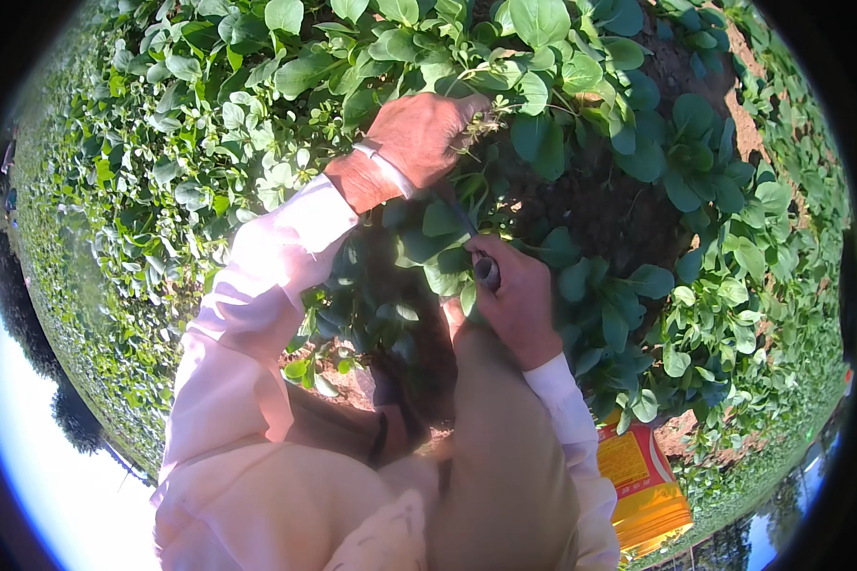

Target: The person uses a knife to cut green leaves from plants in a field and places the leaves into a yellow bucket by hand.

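Observation:
My left hand (421, 138), with a pale band round its wrist, reaches into the leafy greens ahead of me. Its fingers are closed on a thin-stemmed weed (481, 128) with small leaves and fine, pale strands. Closer to me, my right hand (516, 303) is wrapped around the handle of a hand tool (487, 273). The rounded handle end points toward me, and a narrow dark shaft runs forward under my left hand. Leaves and shadow hide the tool's working end. Broad-leaved green plants (543, 143) stand close around both hands.
Leafy green plants (143, 190) spread thickly to the left and right. Shaded bare soil (628, 214) shows between plants on the right. A red and yellow container (643, 490) lies beside my right forearm. My bent knee (495, 409) is just below my right hand.

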A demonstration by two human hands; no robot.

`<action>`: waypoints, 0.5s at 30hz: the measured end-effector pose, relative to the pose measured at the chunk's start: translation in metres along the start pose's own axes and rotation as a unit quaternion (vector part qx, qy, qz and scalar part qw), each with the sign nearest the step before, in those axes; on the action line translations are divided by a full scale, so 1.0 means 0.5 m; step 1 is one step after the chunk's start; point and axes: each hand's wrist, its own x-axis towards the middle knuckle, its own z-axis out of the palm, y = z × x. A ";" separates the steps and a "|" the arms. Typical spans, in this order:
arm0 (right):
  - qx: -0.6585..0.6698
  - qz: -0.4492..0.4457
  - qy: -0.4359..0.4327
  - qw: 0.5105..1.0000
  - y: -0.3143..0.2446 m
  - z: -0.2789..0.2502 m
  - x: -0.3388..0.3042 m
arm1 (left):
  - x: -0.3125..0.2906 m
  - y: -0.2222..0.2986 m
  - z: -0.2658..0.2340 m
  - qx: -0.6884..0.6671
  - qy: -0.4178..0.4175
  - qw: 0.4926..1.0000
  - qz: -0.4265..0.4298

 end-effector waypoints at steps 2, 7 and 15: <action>-0.002 0.002 -0.006 1.000 -0.006 0.003 0.008 | 0.038 -0.008 0.080 0.153 -0.054 0.987 -0.005; -0.001 0.010 0.009 1.000 0.004 0.012 -0.001 | 0.085 -0.009 0.211 0.157 -0.119 0.979 -0.059; 0.104 0.049 0.084 0.990 0.010 -0.018 0.022 | 0.064 -0.102 0.045 -0.579 -0.044 0.781 -0.231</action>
